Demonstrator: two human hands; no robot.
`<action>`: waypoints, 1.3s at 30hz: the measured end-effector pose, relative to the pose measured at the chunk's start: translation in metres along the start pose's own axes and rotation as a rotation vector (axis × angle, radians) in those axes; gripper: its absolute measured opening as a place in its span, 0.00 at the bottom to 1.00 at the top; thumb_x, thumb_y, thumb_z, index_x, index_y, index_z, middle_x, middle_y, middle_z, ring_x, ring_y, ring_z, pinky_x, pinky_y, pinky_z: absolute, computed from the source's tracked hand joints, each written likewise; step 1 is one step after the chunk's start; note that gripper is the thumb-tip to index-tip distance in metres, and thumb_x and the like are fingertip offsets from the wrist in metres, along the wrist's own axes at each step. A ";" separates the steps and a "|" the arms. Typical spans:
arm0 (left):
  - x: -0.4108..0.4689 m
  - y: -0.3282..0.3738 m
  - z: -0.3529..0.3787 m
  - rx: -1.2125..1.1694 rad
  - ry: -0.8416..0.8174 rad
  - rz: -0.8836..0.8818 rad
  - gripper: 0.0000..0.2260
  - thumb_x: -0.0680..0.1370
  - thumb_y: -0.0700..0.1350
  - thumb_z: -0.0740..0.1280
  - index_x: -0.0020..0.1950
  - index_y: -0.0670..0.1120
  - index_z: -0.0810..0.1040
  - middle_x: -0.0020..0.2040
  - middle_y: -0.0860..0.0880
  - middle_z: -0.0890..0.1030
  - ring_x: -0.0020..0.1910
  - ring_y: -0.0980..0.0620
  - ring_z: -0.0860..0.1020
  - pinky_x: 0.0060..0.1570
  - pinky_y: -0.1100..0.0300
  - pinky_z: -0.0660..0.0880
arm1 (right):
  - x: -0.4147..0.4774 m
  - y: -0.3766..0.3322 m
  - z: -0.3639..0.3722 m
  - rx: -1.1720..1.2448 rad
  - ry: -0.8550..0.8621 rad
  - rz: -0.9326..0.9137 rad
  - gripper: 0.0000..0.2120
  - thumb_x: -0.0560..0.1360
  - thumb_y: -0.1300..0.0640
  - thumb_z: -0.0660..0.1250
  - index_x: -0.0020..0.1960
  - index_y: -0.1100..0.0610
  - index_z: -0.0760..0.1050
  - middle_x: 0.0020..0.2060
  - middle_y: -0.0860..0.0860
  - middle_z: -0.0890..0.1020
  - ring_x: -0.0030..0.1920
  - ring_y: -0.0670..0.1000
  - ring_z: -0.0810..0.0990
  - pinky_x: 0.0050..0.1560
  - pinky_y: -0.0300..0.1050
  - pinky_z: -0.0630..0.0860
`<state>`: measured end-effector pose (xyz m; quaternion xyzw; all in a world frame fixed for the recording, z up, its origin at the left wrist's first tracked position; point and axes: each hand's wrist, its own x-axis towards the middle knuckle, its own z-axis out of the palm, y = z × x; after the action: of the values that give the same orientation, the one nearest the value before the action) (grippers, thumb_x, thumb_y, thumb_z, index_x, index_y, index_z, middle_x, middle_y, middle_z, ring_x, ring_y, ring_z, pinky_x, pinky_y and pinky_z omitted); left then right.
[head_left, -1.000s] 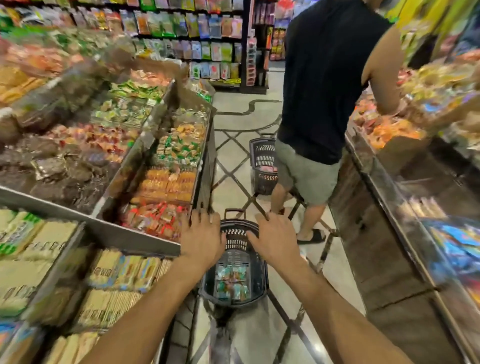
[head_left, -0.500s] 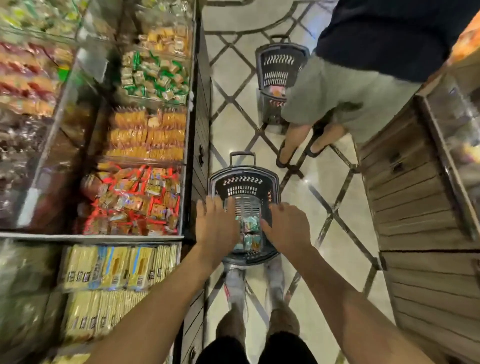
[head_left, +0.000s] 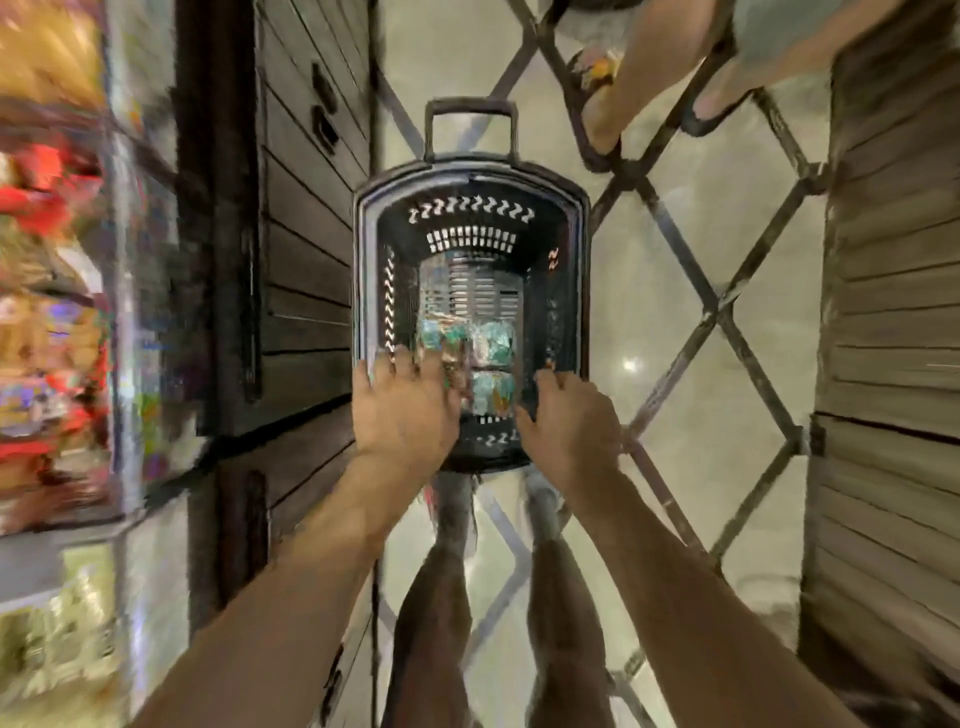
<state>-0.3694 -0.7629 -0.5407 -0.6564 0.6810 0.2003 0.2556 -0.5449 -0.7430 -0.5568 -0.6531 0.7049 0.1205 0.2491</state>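
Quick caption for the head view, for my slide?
Left hand and right hand reach over a black shopping basket holding teal packets on the patterned floor, beside a wooden counter.

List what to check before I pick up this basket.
1. Hands placed: ok; left hand and right hand sit at the near corners of the black slotted plastic shopping basket.
2. Grip firm: cannot tell; too blurred.
3. Load settled: ok; teal foil packets lie on the bottom, near end.
4. Black loop handle stowed: not ok; it sticks out at the far end.
5. Way ahead free: not ok; another person's sandalled foot stands just beyond the far right corner.
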 end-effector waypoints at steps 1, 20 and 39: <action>0.013 0.002 0.015 -0.002 -0.008 -0.003 0.26 0.83 0.58 0.57 0.79 0.48 0.66 0.74 0.41 0.72 0.74 0.38 0.68 0.76 0.41 0.61 | 0.010 0.004 0.016 0.024 0.000 0.007 0.14 0.80 0.46 0.67 0.59 0.53 0.79 0.47 0.53 0.81 0.47 0.58 0.82 0.43 0.50 0.79; 0.220 0.008 0.226 -0.732 -0.008 -0.341 0.41 0.82 0.59 0.66 0.85 0.41 0.49 0.78 0.40 0.68 0.74 0.39 0.70 0.68 0.46 0.69 | 0.197 0.019 0.244 0.391 -0.007 0.236 0.34 0.80 0.39 0.68 0.75 0.61 0.66 0.67 0.60 0.75 0.65 0.61 0.75 0.62 0.55 0.75; 0.237 -0.004 0.267 -0.937 0.103 -0.434 0.19 0.74 0.53 0.79 0.55 0.44 0.75 0.51 0.47 0.77 0.47 0.51 0.74 0.42 0.63 0.69 | 0.203 0.012 0.270 0.904 0.061 0.558 0.21 0.73 0.51 0.80 0.59 0.49 0.72 0.53 0.45 0.78 0.55 0.49 0.80 0.56 0.48 0.80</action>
<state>-0.3449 -0.7881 -0.8963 -0.8356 0.3779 0.3937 -0.0640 -0.5086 -0.7828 -0.8906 -0.2712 0.8404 -0.1528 0.4437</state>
